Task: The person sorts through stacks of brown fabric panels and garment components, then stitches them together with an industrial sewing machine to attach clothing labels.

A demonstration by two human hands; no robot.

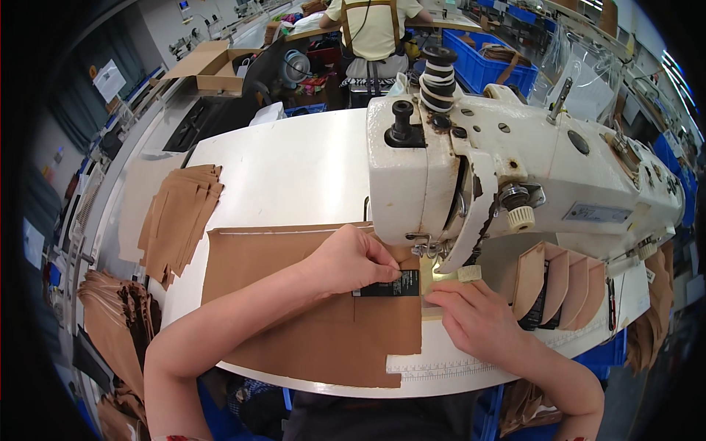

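A brown fabric panel (309,345) lies flat on the white sewing table, its right edge beside the needle area of a white sewing machine (471,154). On the panel rests a small black rectangular label (403,285) with pale print. My left hand (357,259) reaches across the panel, thumb and forefinger pinched together on the label's upper edge. Just right of the label, below the lit presser foot, is my right hand (474,312). Its fingers are curled and pressed together at the tips; whatever they hold is too small to make out.
Brown fabric pieces (180,213) are stacked at the left, with a thicker bundle (114,316) hanging nearer. A divided holder (562,283) with black labels stands at the right. A ruler strip (456,370) runs along the front edge. Beyond the table, a person (371,33) sits facing away.
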